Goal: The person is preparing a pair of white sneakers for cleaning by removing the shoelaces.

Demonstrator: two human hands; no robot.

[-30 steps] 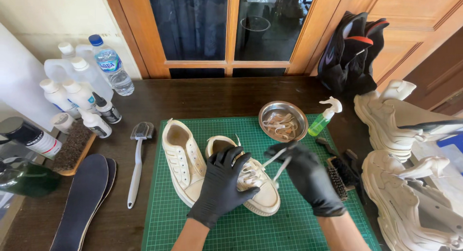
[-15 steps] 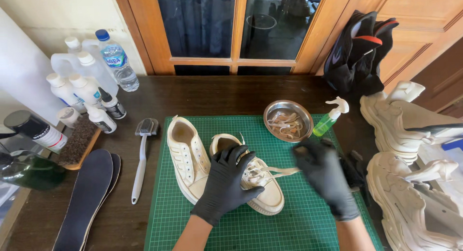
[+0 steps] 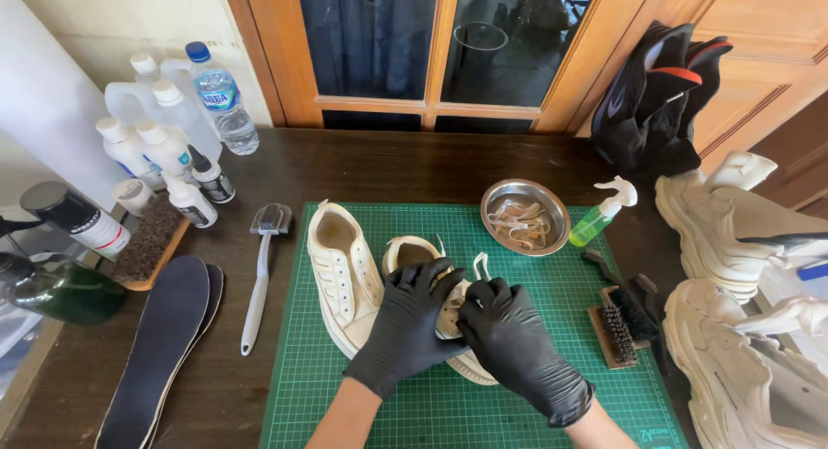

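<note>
Two cream sneakers lie on a green cutting mat (image 3: 552, 389). The left sneaker (image 3: 343, 272) has no laces and lies untouched. My left hand (image 3: 410, 324), in a black glove, grips the right sneaker (image 3: 414, 252) over its tongue and side. My right hand (image 3: 509, 341), also gloved in black, rests on the same shoe's lacing area, fingers pinching at a white lace (image 3: 479, 264) that loops up just above my fingers. Most of that shoe is hidden under both hands.
A round metal bowl (image 3: 524, 217) with coiled laces and a green spray bottle (image 3: 600, 213) stand at the mat's far right. Brushes (image 3: 617, 321) lie right, white chunky sneakers (image 3: 733, 242) beyond. A long-handled brush (image 3: 261, 268), dark insoles (image 3: 159, 345) and several bottles (image 3: 168, 147) sit left.
My right hand, which was out to the right pulling the lace, has come back onto the shoe beside my left hand. The lace no longer stretches sideways.
</note>
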